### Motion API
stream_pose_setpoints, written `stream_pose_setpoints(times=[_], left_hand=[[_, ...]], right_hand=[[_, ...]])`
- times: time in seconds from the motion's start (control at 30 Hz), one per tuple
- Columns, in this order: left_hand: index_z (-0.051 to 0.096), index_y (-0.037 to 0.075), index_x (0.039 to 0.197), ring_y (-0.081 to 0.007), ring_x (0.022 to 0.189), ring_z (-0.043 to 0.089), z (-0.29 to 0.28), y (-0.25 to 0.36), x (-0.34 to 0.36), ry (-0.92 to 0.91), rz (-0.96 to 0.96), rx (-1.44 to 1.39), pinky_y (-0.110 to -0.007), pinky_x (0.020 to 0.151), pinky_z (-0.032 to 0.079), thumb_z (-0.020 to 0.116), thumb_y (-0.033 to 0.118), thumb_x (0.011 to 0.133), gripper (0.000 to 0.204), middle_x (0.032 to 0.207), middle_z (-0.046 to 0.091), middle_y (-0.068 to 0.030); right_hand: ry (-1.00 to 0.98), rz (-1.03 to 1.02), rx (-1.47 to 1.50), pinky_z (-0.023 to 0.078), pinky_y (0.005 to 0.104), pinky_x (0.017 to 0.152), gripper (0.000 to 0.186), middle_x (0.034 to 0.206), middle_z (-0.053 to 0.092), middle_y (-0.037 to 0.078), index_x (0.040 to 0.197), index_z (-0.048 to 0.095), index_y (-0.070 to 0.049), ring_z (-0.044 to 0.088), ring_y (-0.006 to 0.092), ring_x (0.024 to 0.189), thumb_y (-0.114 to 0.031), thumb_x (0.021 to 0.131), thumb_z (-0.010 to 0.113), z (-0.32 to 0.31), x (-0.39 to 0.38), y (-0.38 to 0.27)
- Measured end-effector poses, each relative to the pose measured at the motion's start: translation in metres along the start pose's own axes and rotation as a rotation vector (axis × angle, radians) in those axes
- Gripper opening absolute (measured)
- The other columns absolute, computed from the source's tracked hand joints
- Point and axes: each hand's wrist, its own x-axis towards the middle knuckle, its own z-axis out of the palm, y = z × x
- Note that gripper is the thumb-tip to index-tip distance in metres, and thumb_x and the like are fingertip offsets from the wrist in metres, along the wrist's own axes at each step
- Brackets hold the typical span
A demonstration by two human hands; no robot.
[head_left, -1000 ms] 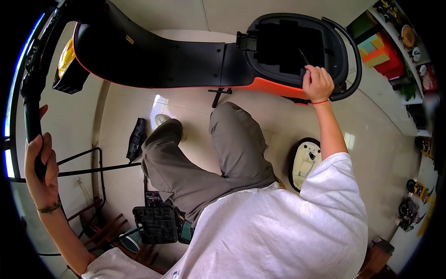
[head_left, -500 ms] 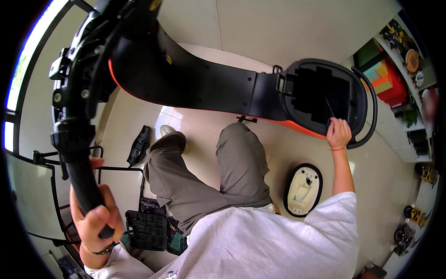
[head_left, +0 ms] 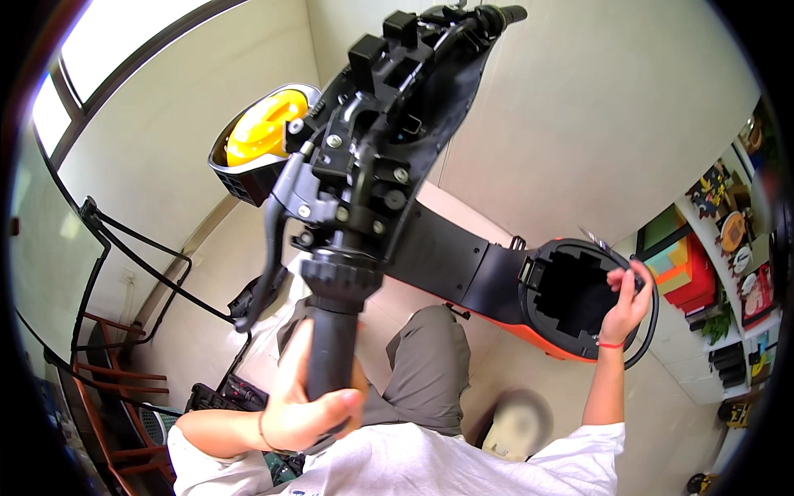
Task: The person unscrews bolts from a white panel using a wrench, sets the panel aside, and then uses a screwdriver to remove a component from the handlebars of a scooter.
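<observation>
While the left hand (head_left: 308, 405) is wrapped tight around the black grip (head_left: 332, 351), down between 6 and 7 o'clock, the handlebar (head_left: 356, 174) runs from there up past 12, with a brake lever (head_left: 270, 236) at about 8 to 9. Thumb's folded over, fingers closed, solid hold. So the scooter (head_left: 436, 252) stretches from the bars out toward 3 o'clock, where its open rear compartment (head_left: 539, 324) sits under a curved grab rail (head_left: 653, 331).

Right hand (head_left: 626, 304) is between 3 and 4 o'clock, over the edge of that compartment, fingers half curled. There's a thin shiny tool (head_left: 594, 237) just beyond the fingertips, but it's blurry there, so honestly I can't tell if they're pinching it or what.

Elsewhere: yellow rounded thing (head_left: 263, 128) in a dark housing (head_left: 250, 183) around 10 to 11, black case (head_left: 217, 397) near 7 to 8, blurred pale oval piece (head_left: 509, 430) on the floor at 5, crowded shelves (head_left: 701, 217) over by 3.
</observation>
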Motion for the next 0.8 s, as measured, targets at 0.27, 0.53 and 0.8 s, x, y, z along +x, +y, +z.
stream_pose_setpoints(times=[0.27,0.53,0.8], left_hand=[[0.025,0.006,0.133,-0.0130,0.047,0.050,0.004,-0.003,-0.007,-0.023,0.024,-0.023,-0.027,0.042,0.039,0.056,-0.004,0.086,0.057,0.074,0.053,-0.0096],[0.026,0.006,0.130,-0.0131,0.047,0.049,0.007,-0.008,-0.008,0.007,0.027,-0.056,-0.027,0.042,0.039,0.058,-0.001,0.085,0.056,0.075,0.054,-0.0109],[0.027,0.006,0.126,-0.0133,0.047,0.049,0.005,-0.005,-0.008,-0.015,0.028,-0.044,-0.028,0.043,0.040,0.059,0.000,0.086,0.052,0.075,0.054,-0.0114]], right_hand=[[-0.490,-0.217,0.496,0.045,0.0224,0.056,0.023,0.071,0.061,0.005,0.105,0.058,0.001,0.058,0.0096,0.061,-0.021,0.100,0.051,0.116,0.066,-0.190],[-0.706,-0.287,0.347,0.041,0.0195,0.053,0.016,0.064,0.058,0.000,0.093,0.059,-0.001,0.053,0.0050,0.057,-0.017,0.096,0.059,0.157,0.075,-0.235],[-0.694,-0.297,0.318,0.041,0.0203,0.052,0.018,0.062,0.056,-0.001,0.090,0.059,-0.002,0.053,0.0048,0.056,-0.018,0.096,0.059,0.157,0.076,-0.232]])
